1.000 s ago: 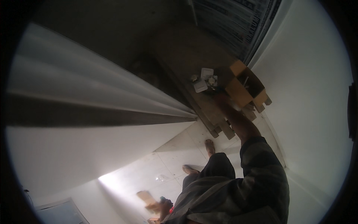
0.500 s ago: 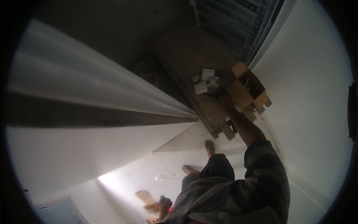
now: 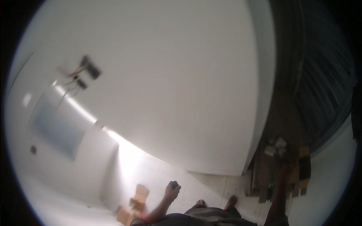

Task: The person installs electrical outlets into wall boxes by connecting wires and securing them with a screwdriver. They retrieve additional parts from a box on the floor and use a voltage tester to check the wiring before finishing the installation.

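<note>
My left hand [image 3: 172, 193] is raised over the pale tiled floor, its fingers closed round a small dark thing [image 3: 174, 184]. Only the dark rounded end shows above the fist, so its kind is unclear. At the right, my right hand [image 3: 285, 169] reaches down over a brown stack of boards. It is close to several white square plates [image 3: 270, 150], which look like wall switch or socket parts, and to an opened cardboard box [image 3: 304, 167]. Dim light and blur hide its fingers.
A broad white wall [image 3: 188, 86] fills the middle. Dark wires and boxes [image 3: 90, 69] hang from it at the upper left, near a bright light strip [image 3: 81, 107]. More cardboard boxes [image 3: 139, 196] lie on the floor at lower left. A dark wrapped panel [image 3: 324, 75] stands at right.
My view has swung left, so the wall fills the middle and the boards and box shift to the right edge. My left hand shows more fully, with the dark thing still in it.
</note>
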Demonstrator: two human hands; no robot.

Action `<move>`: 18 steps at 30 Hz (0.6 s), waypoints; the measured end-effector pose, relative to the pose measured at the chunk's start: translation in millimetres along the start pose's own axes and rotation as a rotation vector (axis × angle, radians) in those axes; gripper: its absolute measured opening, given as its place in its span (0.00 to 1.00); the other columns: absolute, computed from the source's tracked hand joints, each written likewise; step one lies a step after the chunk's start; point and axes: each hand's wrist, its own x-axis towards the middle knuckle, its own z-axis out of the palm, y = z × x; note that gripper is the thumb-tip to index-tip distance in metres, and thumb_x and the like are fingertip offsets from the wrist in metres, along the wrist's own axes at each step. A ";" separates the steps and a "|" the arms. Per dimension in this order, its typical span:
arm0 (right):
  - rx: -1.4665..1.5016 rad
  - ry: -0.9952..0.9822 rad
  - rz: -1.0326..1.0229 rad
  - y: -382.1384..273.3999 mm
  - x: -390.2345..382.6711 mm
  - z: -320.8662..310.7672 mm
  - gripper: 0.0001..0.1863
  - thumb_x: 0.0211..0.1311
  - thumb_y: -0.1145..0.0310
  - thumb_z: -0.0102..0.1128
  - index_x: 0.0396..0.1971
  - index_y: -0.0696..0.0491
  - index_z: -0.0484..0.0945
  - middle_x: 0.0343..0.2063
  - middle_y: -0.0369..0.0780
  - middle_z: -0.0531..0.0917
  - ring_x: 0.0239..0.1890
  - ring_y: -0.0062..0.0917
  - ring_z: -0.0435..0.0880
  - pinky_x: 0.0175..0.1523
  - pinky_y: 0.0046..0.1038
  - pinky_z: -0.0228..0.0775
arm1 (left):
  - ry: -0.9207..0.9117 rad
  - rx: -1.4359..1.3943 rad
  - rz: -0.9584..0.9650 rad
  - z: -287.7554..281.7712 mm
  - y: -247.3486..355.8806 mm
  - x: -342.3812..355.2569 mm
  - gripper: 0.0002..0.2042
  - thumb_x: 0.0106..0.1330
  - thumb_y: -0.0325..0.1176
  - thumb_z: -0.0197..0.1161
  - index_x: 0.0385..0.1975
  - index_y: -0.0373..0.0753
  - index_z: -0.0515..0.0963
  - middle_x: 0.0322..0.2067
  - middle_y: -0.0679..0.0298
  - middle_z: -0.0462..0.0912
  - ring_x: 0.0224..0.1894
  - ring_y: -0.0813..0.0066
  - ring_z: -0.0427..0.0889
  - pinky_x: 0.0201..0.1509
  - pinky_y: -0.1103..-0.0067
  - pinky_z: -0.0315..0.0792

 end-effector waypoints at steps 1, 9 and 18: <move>-0.259 -0.009 -0.094 -5.7 -4.5 -8.3 0.26 0.67 0.61 0.63 0.62 0.55 0.73 0.66 0.48 0.70 0.65 0.43 0.69 0.72 0.41 0.60 | 0.029 -0.096 0.043 -8.1 27.4 18.9 0.07 0.63 0.29 0.64 0.33 0.35 0.74 0.25 0.63 0.78 0.27 0.77 0.77 0.31 0.77 0.75; -0.584 -0.123 0.038 -269.5 6.9 -64.0 0.22 0.68 0.62 0.62 0.56 0.58 0.78 0.56 0.49 0.80 0.59 0.40 0.77 0.65 0.37 0.68 | 0.101 -0.759 0.642 -129.1 216.8 54.1 0.10 0.62 0.29 0.63 0.40 0.35 0.74 0.28 0.58 0.82 0.31 0.67 0.83 0.38 0.73 0.77; -0.009 0.028 -0.038 -399.2 -84.4 -54.5 0.27 0.71 0.64 0.56 0.66 0.56 0.68 0.58 0.42 0.78 0.56 0.30 0.78 0.61 0.33 0.69 | 0.238 -0.947 1.706 -317.4 444.3 11.1 0.08 0.67 0.25 0.60 0.44 0.35 0.74 0.35 0.59 0.80 0.38 0.69 0.80 0.48 0.74 0.74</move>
